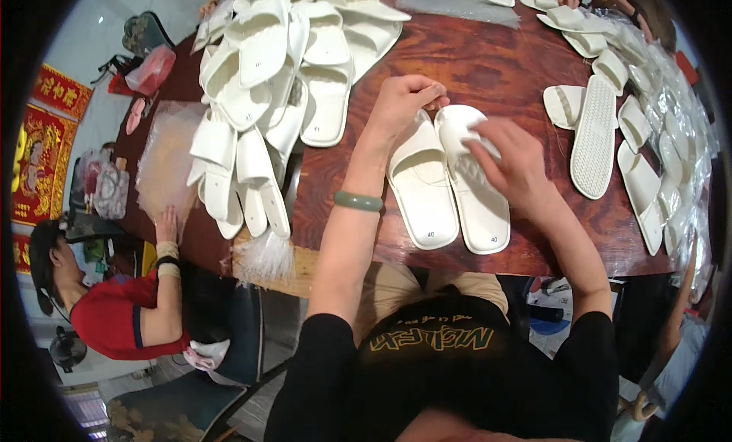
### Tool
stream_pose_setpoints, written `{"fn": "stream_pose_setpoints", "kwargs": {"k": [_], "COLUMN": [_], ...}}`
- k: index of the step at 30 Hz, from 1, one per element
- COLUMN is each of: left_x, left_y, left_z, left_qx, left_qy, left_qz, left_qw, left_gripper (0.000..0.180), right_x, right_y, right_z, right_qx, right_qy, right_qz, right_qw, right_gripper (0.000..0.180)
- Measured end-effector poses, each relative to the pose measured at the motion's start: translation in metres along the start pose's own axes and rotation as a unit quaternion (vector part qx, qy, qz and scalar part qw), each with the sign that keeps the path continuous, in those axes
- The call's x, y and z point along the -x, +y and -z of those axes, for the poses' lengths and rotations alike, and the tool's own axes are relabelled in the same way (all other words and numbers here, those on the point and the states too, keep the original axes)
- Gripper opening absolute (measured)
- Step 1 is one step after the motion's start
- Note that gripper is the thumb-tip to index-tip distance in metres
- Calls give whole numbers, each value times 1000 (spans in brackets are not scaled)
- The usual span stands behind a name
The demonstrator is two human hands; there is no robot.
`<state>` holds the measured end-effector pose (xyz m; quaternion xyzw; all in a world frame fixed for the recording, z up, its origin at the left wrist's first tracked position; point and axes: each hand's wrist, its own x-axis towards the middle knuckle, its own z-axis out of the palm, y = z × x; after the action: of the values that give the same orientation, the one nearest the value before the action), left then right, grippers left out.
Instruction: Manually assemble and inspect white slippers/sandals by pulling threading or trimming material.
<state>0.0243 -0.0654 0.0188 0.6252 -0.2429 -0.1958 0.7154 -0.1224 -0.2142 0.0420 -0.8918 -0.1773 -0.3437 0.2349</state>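
A pair of white slippers lies side by side on the table in front of me, heels toward me: a left slipper [424,202] and a right slipper [485,219]. At the toe of the left one, my left hand [408,102] is closed in a pinch; whatever is between the fingertips is too small to make out. My right hand [515,161] hovers over the strap of the right slipper, slightly blurred, thumb and fingers apart with nothing seen between them. A green bangle [358,202] circles my left wrist.
A tall pile of white slippers [259,49] stands to the left on the reddish wooden table [450,57]. More slippers, one sole up [595,141], lie on the right beside clear plastic bags [698,152]. A person in red [126,316] sits at left, one hand on plastic sheets [164,156].
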Motion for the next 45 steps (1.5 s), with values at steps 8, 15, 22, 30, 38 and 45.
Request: {"fn": "stream_pose_setpoints", "kwargs": {"k": [8, 15, 22, 30, 38, 45], "left_x": [9, 17, 25, 25, 27, 26], "left_y": [5, 22, 21, 14, 17, 14], "left_z": [12, 16, 36, 22, 16, 16], "left_qx": [-115, -17, -65, 7, -16, 53], "left_qy": [35, 6, 8, -30, -83, -94], "left_qz": [-120, -74, 1, 1, -18, -31], "left_qw": [985, 997, 998, 1000, 996, 994], "left_gripper": [15, 13, 20, 21, 21, 20], "right_x": [-48, -45, -35, -38, -35, -36], "right_y": [40, 42, 44, 33, 32, 30], "right_z": [-59, -60, -61, -63, -65, -65], "right_qx": [-286, -404, -478, -354, -310, -307], "right_qy": [-104, -90, 40, 82, 78, 72], "right_qz": [-309, -330, -317, -216, -130, -123], "right_qw": [901, 848, 818, 906, 938, 941], "right_gripper": [18, 16, 16, 15, 13, 13]}}
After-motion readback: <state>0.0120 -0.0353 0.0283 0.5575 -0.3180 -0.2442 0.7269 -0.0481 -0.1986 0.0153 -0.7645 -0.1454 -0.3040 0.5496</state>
